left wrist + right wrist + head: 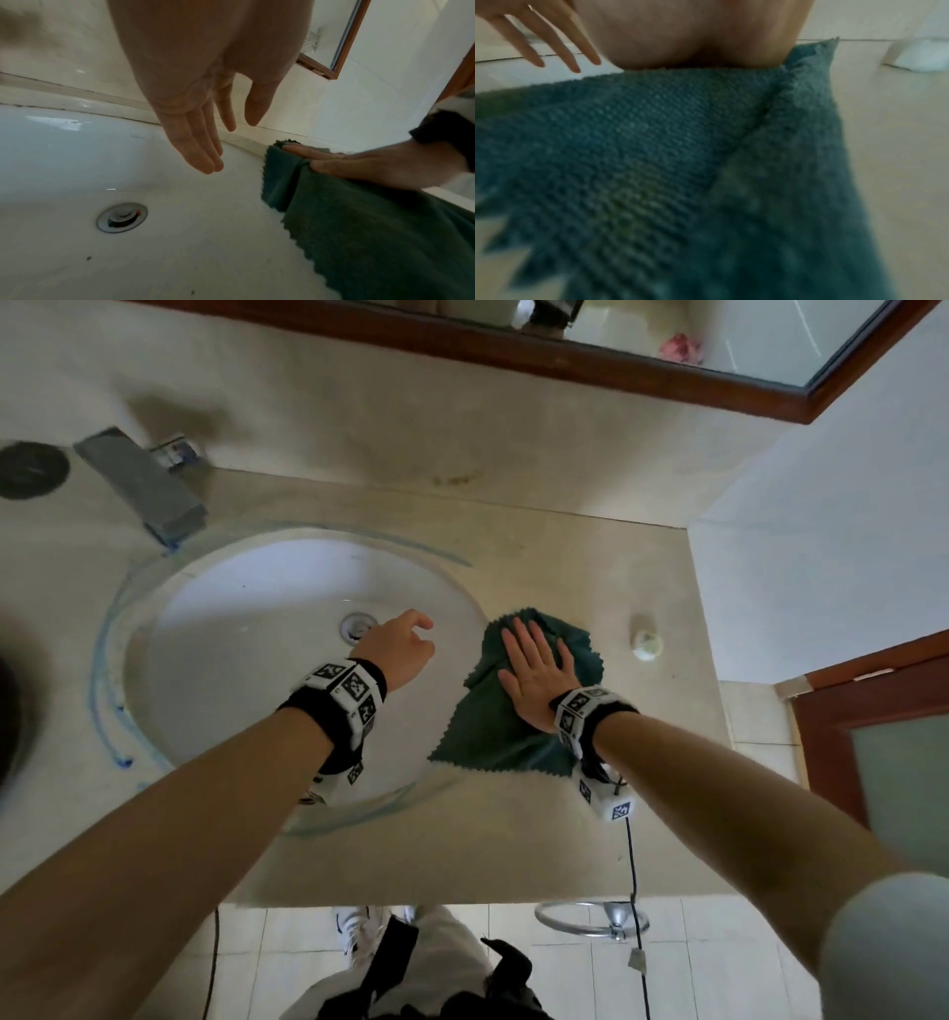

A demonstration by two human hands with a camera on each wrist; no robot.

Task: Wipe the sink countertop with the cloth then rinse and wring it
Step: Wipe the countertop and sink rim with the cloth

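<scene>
A dark green cloth (493,726) with zigzag edges lies on the beige countertop (590,557) just right of the white round sink (246,618). My right hand (534,670) lies flat on the cloth, fingers straight and pointing away from me. In the left wrist view the cloth (372,233) hangs a little over the sink rim under the right hand (372,164). My left hand (398,647) hovers over the basin near the drain (358,625), holding nothing, its fingers (203,154) hanging straight down. The right wrist view shows the cloth (654,162) close up under my palm.
A grey faucet (144,487) stands at the back left of the sink. A small white lump, perhaps soap (646,644), sits on the countertop right of the cloth. A wood-framed mirror (616,356) hangs behind. A wall (821,505) bounds the countertop on the right.
</scene>
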